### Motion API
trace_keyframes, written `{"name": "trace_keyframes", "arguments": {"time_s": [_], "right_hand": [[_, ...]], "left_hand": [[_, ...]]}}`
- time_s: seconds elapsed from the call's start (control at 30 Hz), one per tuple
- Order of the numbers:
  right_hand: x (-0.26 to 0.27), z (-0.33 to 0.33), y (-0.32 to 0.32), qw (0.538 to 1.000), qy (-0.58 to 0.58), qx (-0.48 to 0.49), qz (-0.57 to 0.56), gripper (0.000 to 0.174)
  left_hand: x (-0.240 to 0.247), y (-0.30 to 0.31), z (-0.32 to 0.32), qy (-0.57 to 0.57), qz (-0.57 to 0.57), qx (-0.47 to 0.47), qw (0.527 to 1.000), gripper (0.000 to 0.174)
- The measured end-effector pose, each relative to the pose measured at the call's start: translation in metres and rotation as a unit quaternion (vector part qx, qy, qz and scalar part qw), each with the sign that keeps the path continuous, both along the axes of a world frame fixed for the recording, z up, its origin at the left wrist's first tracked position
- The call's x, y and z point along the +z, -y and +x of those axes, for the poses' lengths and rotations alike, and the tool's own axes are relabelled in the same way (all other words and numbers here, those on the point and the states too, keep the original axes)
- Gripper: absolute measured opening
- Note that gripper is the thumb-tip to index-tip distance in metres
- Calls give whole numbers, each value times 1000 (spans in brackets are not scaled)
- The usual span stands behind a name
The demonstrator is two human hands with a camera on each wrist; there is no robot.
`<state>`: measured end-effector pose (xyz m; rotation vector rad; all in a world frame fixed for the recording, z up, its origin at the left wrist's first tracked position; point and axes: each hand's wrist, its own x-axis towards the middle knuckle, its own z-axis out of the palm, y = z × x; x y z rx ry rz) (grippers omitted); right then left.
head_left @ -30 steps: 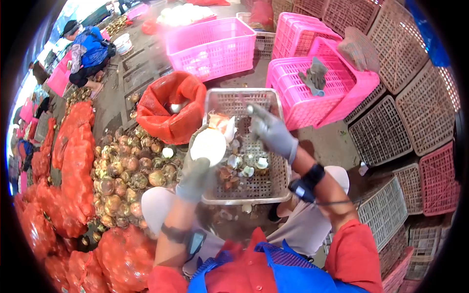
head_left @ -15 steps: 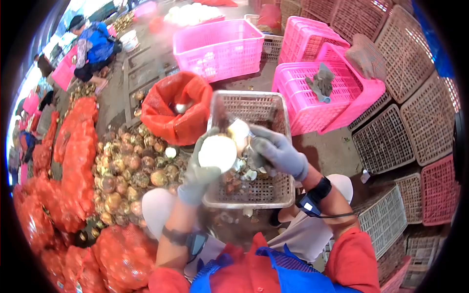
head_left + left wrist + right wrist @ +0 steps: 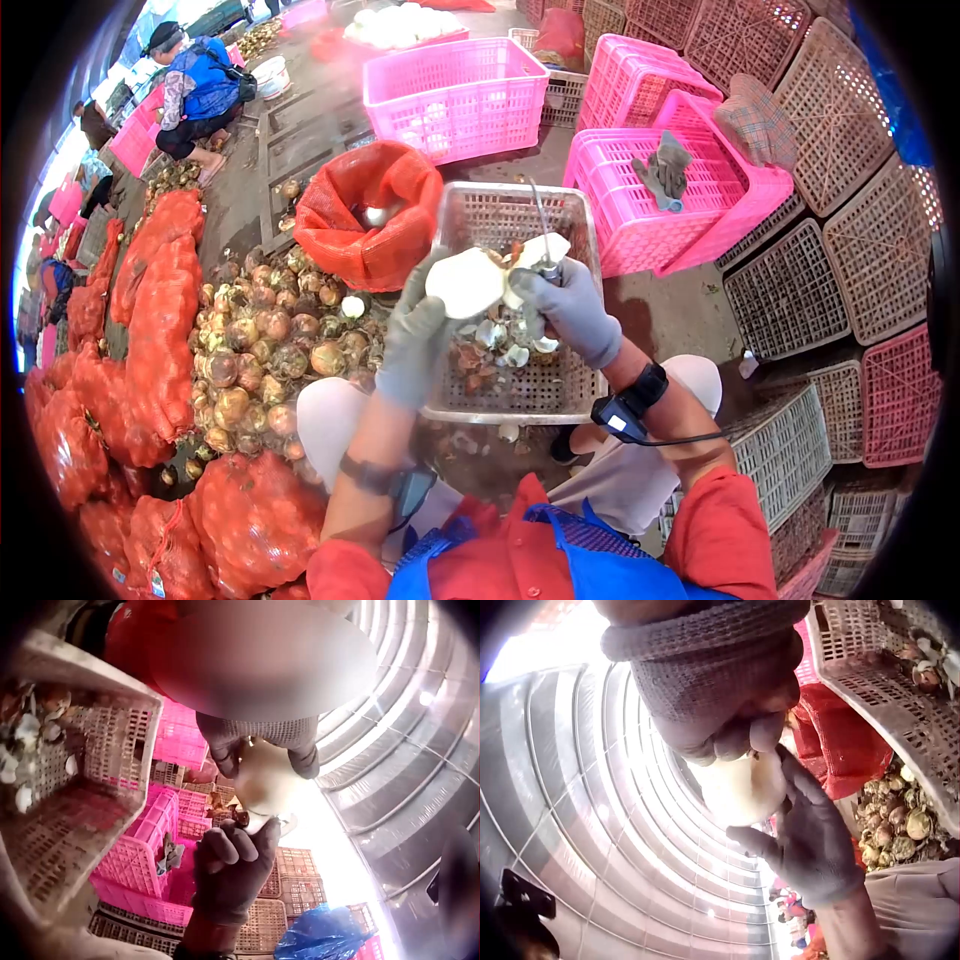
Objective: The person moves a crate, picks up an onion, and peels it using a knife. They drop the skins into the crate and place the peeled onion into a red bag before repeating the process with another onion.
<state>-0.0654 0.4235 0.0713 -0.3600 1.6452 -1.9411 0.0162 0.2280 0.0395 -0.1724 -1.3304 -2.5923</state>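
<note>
In the head view, my gloved left hand grips a large, peeled white onion above the crate. My gloved right hand, right beside it, grips a knife with a thin blade pointing up and away. A pale onion layer with brown skin shows at the right fingers, next to the onion. From the left wrist, the onion appears between both hands. The right wrist view has the left fingers around the onion. Below, a grey plastic crate contains white and brown peelings.
Left of the crate stands an open red mesh bag with a white onion inside. Unpeeled onions are heaped near my left knee, beside full red sacks. Pink crates stand right, one carrying grey gloves. Another person squats far left.
My right hand came in from over the crate's right side to the onion, then drew slightly right with the onion layer. The left hand rose slightly, still holding the onion.
</note>
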Motion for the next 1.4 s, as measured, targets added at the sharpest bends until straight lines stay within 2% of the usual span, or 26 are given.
{"name": "trace_keyframes", "arguments": {"time_s": [0.07,0.2,0.27,0.33,0.4,0.43,0.5,0.53,0.57,0.6,0.63,0.67,0.73,0.8,0.83,0.87,0.97,1.0,1.07,1.1,1.13,1.17,1.2,1.23,1.3,1.4], "right_hand": [[-2,10,16,995,-76,-67,-6,17],[15,8,12,1000,-12,-28,5,13],[13,7,13,998,-50,-16,27,15],[15,2,-2,999,-21,-26,-39,21],[34,-13,-31,973,101,-17,-208,27],[36,-24,-38,973,102,-17,-207,27],[33,-45,-46,999,-27,25,-35,33],[-13,-64,-45,974,-171,11,148,47],[-26,-59,-46,910,-281,-19,304,53],[-33,-52,-42,809,-379,-43,448,60],[-22,-45,-37,881,-295,-4,369,67],[-16,-33,-30,881,-295,8,370,67],[-4,-9,-21,856,-418,-80,293,69],[13,20,-10,865,-423,-59,262,74],[15,30,-7,874,-426,-37,233,78],[11,34,-5,874,-424,-43,232,78],[-6,34,3,799,-521,36,297,93],[-8,32,4,799,-523,39,296,93],[-6,31,6,806,-470,74,352,95],[-9,30,6,806,-470,73,352,95],[-14,28,8,810,-487,59,322,95],[-17,27,9,812,-503,45,292,95],[-18,26,6,813,-501,45,294,95],[-13,25,4,812,-485,57,318,94],[-13,20,2,812,-469,66,342,93],[-31,0,-5,803,-528,22,277,91]], "left_hand": [[-13,-4,-2,55,158,-69,984,86],[-28,-3,-2,36,128,-121,984,79],[-22,-5,-2,57,162,-99,980,79],[-16,-3,-1,82,193,-80,975,78],[-13,8,0,14,333,-79,940,79],[-17,18,-4,5,364,-83,928,81],[-21,22,-6,1,358,-91,929,84],[-19,20,-7,10,324,-83,942,85],[-15,17,-7,9,322,-89,942,85],[-10,14,-3,10,314,-103,944,85],[-8,12,4,14,309,-109,945,86],[-8,12,9,15,314,-99,944,86],[-3,14,8,1,185,-136,973,87],[-2,9,6,-3,175,-166,970,86],[0,5,6,16,146,-144,979,93],[1,1,4,33,116,-120,985,100],[-5,0,0,52,69,-71,994,100],[-6,1,0,88,23,-35,995,100],[-15,7,-3,59,38,-37,997,92],[-20,16,-4,-41,-278,49,959,89],[-13,18,-6,-136,-560,129,807,85],[-9,14,-4,-136,-560,129,807,85],[-6,5,0,-43,-261,17,964,82],[0,-2,3,57,74,-99,991,78],[-3,5,1,57,23,-107,992,77],[1,1,8,36,-51,-86,994,74]]}}
